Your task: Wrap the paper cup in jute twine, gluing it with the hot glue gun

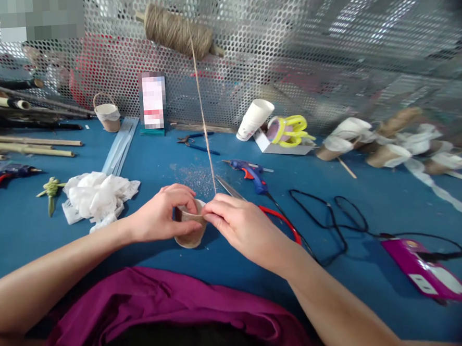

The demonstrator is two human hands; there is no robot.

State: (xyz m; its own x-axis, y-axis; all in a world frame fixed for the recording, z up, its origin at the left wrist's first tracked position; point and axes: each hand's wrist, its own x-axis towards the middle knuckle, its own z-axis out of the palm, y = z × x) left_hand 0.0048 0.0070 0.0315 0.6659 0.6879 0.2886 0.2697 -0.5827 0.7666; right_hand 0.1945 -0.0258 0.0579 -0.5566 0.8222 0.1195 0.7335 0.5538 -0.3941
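My left hand [163, 212] is closed around a small cup wrapped in twine [189, 237], held just above the blue table [373, 195]. My right hand [240, 222] pinches the jute string [203, 117] against the cup's rim. The string runs taut up to a spool of twine [178, 31] mounted on the perforated metal panel. Scissors with red handles [280, 217] lie right behind my right hand, blades pointing toward the string.
A blue glue gun [252, 172] and black cable [336, 224] lie to the right, with a purple box [428, 270]. White lace [97, 194], bamboo sticks [25, 144], a white paper cup [254, 119] and several finished wrapped cups [385, 142] stand around.
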